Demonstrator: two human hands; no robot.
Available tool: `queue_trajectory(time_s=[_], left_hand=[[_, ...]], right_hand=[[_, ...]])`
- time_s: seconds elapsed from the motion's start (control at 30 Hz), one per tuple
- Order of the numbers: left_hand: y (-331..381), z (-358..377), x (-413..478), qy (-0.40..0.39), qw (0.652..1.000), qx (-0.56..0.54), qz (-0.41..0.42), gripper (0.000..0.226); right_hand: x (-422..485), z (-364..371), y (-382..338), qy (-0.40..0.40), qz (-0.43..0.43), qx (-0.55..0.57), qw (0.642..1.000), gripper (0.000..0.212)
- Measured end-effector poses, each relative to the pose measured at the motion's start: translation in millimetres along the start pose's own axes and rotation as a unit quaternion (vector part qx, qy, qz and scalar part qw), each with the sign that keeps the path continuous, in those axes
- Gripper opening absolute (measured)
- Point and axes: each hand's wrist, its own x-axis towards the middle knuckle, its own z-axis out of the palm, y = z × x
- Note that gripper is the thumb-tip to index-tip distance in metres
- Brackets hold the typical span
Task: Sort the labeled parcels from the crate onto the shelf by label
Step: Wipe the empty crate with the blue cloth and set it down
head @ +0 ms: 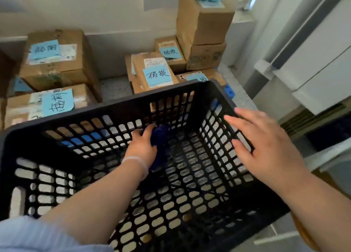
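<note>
You are reaching your left hand (pixel 141 145) down into the black crate (pixel 114 107). Its fingers are curling round the dark blue parcel (pixel 161 138), which is lying on the crate floor close to the far wall, toward 12 o'clock. Your right hand (pixel 266 147) is hovering spread wide and holding nothing, fingers straight, over the crate's right wall at 3 o'clock. I cannot tell whether it is touching the rim.

The parcel is looking soft and dark against the lattice, and no label is showing on it from here. Before lifting, be getting your palm fully over it, not just your fingertips, so it is not sagging out of your grip. Be settling your right hand on the rim so the crate is not shifting, then bring the parcel straight up, clear of the slotted wall, so nothing is snagging in the holes.

Once it is clear, be turning it until its note is facing you and reading it before choosing a place. The cartons at 12 o'clock (pixel 153 71) are carrying one handwritten blue note (pixel 157 75). Those at 10 o'clock (pixel 53 62) are carrying another (pixel 57 101). Be matching the writing, not the colour. Judging by the floor showing through, this is probably the last parcel in the crate.
</note>
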Motion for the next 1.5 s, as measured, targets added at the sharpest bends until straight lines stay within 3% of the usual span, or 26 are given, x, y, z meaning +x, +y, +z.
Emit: queue_trajectory(time_s=[0.07,0.13,0.2,0.33,0.53,0.67,0.77,0.87,0.93,1.1,1.27,1.4,1.5], left_hand=[[-4,16,8,-0.017,0.996,0.080,0.019,0.070],[-9,38,7,-0.069,0.976,0.200,0.053,0.067],[-8,53,3,-0.102,0.952,0.278,0.082,0.062],[3,56,-2,-0.141,0.945,0.261,0.134,0.051],[14,68,-57,-0.311,0.888,0.189,0.280,0.050],[16,83,-76,-0.419,0.840,0.122,0.323,0.054],[11,86,-64,-0.421,0.782,0.197,0.415,0.061],[15,81,-38,-0.345,0.723,0.308,0.513,0.063],[21,73,-20,-0.289,0.734,0.345,0.508,0.070],[37,52,25,-0.203,0.820,0.389,0.368,0.074],[62,64,56,-0.096,0.925,0.294,0.220,0.063],[72,91,27,-0.138,0.914,0.304,0.230,0.075],[77,96,10,-0.185,0.900,0.319,0.233,0.070]], right_hand=[[-5,2,12,-0.065,0.080,-0.065,0.993,0.069],[-6,10,18,-0.137,0.153,-0.033,0.978,0.073],[-4,14,21,-0.146,0.152,0.015,0.977,0.070],[-4,11,21,-0.120,0.136,0.070,0.981,0.062],[-4,13,19,-0.111,0.125,0.048,0.985,0.059],[-4,12,17,-0.109,0.130,0.054,0.984,0.059],[-3,12,16,-0.112,0.137,0.059,0.982,0.059],[-3,10,15,-0.120,0.142,0.063,0.980,0.059],[-3,10,16,-0.124,0.146,0.065,0.979,0.059],[-3,11,19,-0.132,0.147,0.067,0.978,0.059],[-3,11,19,-0.138,0.153,0.082,0.975,0.059],[-3,11,19,-0.137,0.154,0.078,0.975,0.058],[-3,10,18,-0.134,0.154,0.078,0.976,0.058]])
